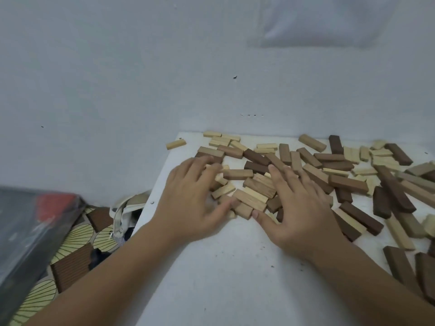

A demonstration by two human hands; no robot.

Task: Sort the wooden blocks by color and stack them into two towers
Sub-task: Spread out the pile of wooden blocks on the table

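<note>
Well, both hands are down on the heap and no tower has been started. The left hand [193, 198] and the right hand [303, 208] lie palm-down with fingers apart, pressing on the wooden blocks [306, 161] and clamped on none.

Between the two thumbs sits a small cluster of light blocks [249, 198], their long axes running from about 10 to 4 o'clock. Either hand could reach them, and the left thumb already touches one.

The dark blocks [362, 217] lie mostly at 3 o'clock of the right hand, so that hand looks nearer for them. The rest of the mixed pile spreads from 12 to 3 o'clock.

The desk [223, 267] is bare at 6 o'clock, between the forearms, which seems the best room for stacking. Its left edge runs close at 9 o'clock of the left hand, and one stray light block [176, 144] lies at the far corner there.
</note>
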